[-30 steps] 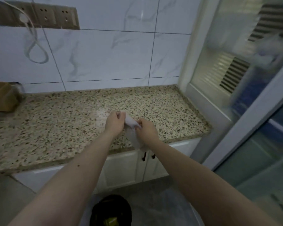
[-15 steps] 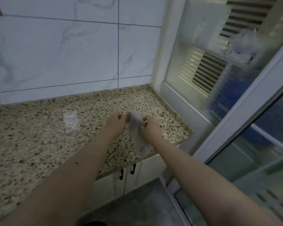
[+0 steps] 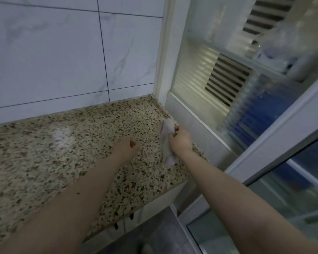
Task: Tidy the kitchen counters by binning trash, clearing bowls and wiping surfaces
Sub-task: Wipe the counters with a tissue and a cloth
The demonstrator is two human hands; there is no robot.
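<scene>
— Wall (image 3: 44, 52) of pale marbled tile fills the back, and to my right stands a white-framed glass door (image 3: 218, 79) with ribbed panes. What do you see below them?

— The speckled stone surface (image 3: 44, 162), running right up to the door frame, with a pale sheen on it left of my hands. Under its front edge sit white cabinets (image 3: 154, 204) with two small dark handles, and grey floor (image 3: 154, 239) beneath. No bowl or bin shows in this view.

— And your hands?

— My right hand (image 3: 181, 139) is near the surface's right edge, its grip closed on a white wipe (image 3: 167, 140); the wipe lies crumpled against the stone, trailing back toward me. My left hand (image 3: 126, 146) hovers just left of it, apart from the wipe, fingers curled loosely with nothing in its grip.
</scene>
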